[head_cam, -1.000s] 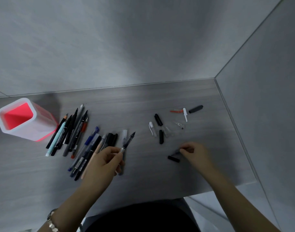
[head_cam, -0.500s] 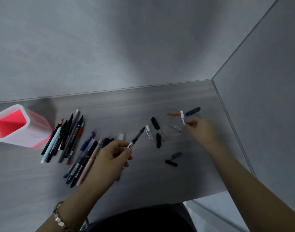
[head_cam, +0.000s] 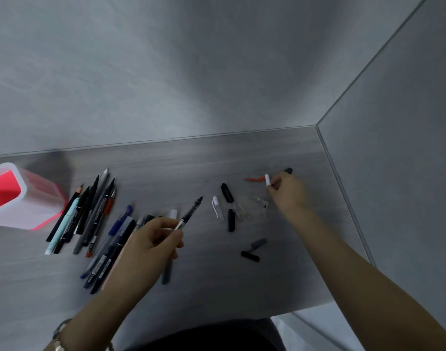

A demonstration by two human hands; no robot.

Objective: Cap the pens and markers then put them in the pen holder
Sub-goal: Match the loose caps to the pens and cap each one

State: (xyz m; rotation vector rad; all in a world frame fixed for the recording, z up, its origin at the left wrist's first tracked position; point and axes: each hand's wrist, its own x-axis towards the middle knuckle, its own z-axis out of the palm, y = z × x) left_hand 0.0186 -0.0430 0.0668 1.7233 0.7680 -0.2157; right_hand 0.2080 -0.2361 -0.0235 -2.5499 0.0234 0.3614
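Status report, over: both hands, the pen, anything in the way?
Left hand holds uncapped black pen. Right hand pinches white cap. Loose caps lie between them.

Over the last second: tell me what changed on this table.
The right hand let go of the grey cap, reached away toward the wall and now pinches the white cap. The left hand still grips the uncapped black pen. The pen holder, the row of pens and the other loose caps stayed put.
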